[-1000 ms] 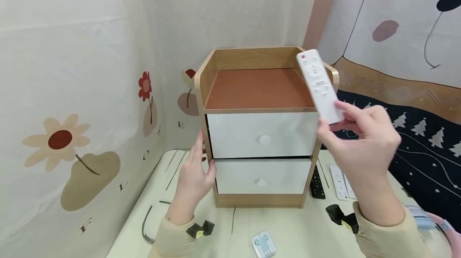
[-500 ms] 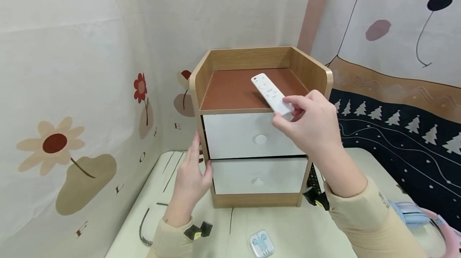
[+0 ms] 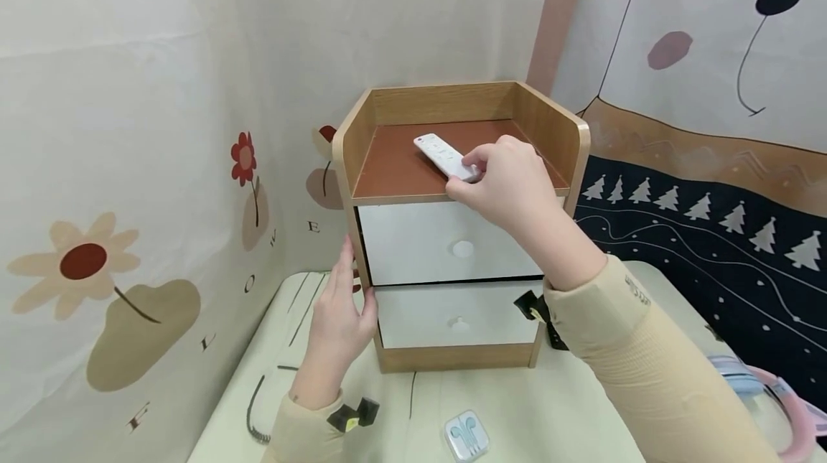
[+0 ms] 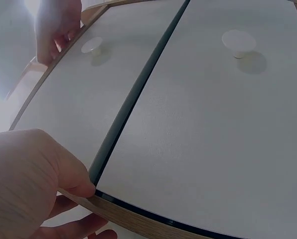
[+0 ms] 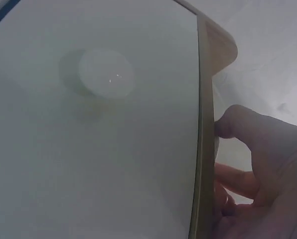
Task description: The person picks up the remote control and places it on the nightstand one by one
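Observation:
A small wooden cabinet (image 3: 455, 357) with two white drawers stands on the table; its top drawer (image 3: 413, 244) and lower drawer (image 3: 420, 316) are closed. Over the brown top surface (image 3: 395, 154), inside the raised rim, my right hand (image 3: 510, 183) pinches the near end of a white remote control (image 3: 441, 153). The remote slants to the far left, its buttons facing up; whether it touches the surface I cannot tell. My left hand (image 3: 339, 323) rests on the cabinet's left side with straight fingers, and its thumb (image 4: 76, 177) touches the front edge near the drawer gap.
Earphones in a clear case (image 3: 466, 436) lie in front of the cabinet. Blue and pink headphones (image 3: 739, 375) are at the right, and a black object (image 3: 557, 339) shows partly beside the cabinet's right foot. Printed cloth (image 3: 174, 183) hangs close around the table.
My right hand has carried the remote leftward from the cabinet's right side and lowered it over the top, tilting it flatter. The left hand has stayed against the cabinet.

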The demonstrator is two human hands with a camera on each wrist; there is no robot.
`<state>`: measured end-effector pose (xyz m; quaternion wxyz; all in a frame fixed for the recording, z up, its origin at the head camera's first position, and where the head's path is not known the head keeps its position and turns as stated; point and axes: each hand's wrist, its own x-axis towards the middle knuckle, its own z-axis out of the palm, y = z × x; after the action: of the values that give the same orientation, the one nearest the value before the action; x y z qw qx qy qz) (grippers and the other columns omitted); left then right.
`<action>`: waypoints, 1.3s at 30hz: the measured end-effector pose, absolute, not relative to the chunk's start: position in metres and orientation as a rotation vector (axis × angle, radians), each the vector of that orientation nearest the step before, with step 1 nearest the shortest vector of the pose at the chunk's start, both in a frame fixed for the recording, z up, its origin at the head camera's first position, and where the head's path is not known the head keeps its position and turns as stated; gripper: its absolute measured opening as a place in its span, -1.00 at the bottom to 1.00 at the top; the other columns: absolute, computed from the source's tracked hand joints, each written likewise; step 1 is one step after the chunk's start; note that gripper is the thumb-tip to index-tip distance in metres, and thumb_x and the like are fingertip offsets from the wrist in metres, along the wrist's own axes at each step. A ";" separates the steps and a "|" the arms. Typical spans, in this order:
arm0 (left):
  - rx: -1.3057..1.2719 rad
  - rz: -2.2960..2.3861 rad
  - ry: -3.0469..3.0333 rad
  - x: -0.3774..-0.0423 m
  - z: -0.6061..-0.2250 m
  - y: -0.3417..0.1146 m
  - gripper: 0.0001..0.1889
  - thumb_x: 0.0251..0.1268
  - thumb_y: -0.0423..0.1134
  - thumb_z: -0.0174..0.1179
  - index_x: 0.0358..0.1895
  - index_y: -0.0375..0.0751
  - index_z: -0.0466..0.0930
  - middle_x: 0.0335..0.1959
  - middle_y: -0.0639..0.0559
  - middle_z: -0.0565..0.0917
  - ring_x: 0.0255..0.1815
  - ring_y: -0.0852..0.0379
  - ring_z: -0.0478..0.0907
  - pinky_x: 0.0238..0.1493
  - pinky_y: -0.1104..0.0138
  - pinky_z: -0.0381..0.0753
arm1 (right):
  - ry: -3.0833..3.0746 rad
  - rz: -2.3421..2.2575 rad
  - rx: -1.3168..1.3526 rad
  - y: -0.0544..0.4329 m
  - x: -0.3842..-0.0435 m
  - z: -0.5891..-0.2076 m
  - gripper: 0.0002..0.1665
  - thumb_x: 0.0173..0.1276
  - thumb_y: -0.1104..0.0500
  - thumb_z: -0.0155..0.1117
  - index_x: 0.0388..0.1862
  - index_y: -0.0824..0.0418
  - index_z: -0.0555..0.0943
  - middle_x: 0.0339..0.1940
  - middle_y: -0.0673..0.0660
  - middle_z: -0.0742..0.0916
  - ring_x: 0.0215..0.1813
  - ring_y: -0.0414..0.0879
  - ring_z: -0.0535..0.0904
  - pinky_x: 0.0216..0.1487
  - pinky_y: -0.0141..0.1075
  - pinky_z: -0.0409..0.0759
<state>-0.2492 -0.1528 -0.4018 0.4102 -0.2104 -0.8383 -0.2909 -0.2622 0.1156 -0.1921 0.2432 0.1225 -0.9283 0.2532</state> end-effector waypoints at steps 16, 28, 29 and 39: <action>-0.517 -0.730 -2.128 -0.245 -0.398 -0.150 0.00 0.33 -0.55 0.30 0.80 -0.36 -0.02 0.42 -0.48 0.60 -0.03 -0.28 0.83 -0.09 -0.04 0.88 | -2.705 0.799 0.380 0.090 -0.315 -0.168 -0.59 0.36 -0.09 0.48 0.05 0.11 0.88 0.01 0.12 0.87 0.08 0.01 0.68 0.18 -0.13 0.67; -0.504 -0.724 -2.133 -0.245 -0.399 -0.148 -0.01 0.34 -0.55 0.30 0.79 -0.37 -0.02 0.36 -0.48 0.63 -0.06 -0.27 0.84 -0.10 -0.01 0.89 | -2.761 0.722 0.325 0.059 -0.337 -0.165 -0.60 0.45 -0.10 0.43 0.08 0.11 0.87 0.05 0.07 0.87 0.14 -0.01 0.67 0.25 -0.16 0.66; -0.504 -0.727 -2.135 -0.246 -0.399 -0.148 -0.01 0.34 -0.55 0.30 0.80 -0.36 -0.02 0.37 -0.48 0.63 -0.05 -0.27 0.84 -0.08 -0.02 0.89 | -2.758 0.700 0.330 0.057 -0.338 -0.166 -0.58 0.46 -0.11 0.42 0.11 0.11 0.86 0.08 0.08 0.86 0.14 0.00 0.68 0.26 -0.15 0.67; -0.512 -0.721 -2.139 -0.246 -0.399 -0.145 0.00 0.35 -0.54 0.30 0.80 -0.36 -0.03 0.31 -0.46 0.65 -0.05 -0.25 0.82 -0.11 -0.01 0.88 | -2.727 0.432 0.415 0.049 -0.342 -0.175 -0.56 0.67 -0.12 0.22 0.16 0.14 0.80 0.19 0.18 0.78 0.34 0.06 0.58 0.40 -0.05 0.62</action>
<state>-0.2464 -0.1448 -0.3993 0.4020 -0.2027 -0.8462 -0.2852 -0.3416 0.0490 -0.1750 0.1740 0.1464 -0.9618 0.1525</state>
